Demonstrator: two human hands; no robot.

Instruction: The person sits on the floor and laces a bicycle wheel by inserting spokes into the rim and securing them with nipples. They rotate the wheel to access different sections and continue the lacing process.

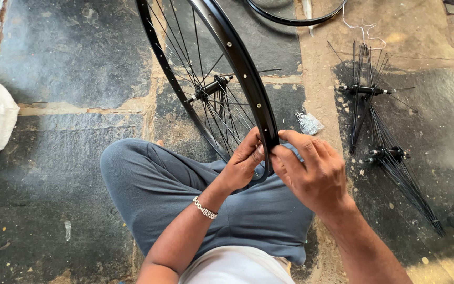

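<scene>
Head view: both hands pinch the black metal bicycle wheel rim [248, 73] at its lowest part, above the lap; left hand [245, 160] fingers closed on the inner side, right hand [311, 171] closed on the outer edge. A small clear plastic packet [308, 123] lies just right of the rim, and black hubs with loose spokes [379, 137] lie further right.

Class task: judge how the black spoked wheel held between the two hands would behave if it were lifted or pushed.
The wheel is probably light for its size: a thin rim and fine spokes, mostly air. It likely stays stiff, since the spokes run from the hub to the rim. Round and narrow, it would probably roll or tip once the left hand and right hand let go.
</scene>
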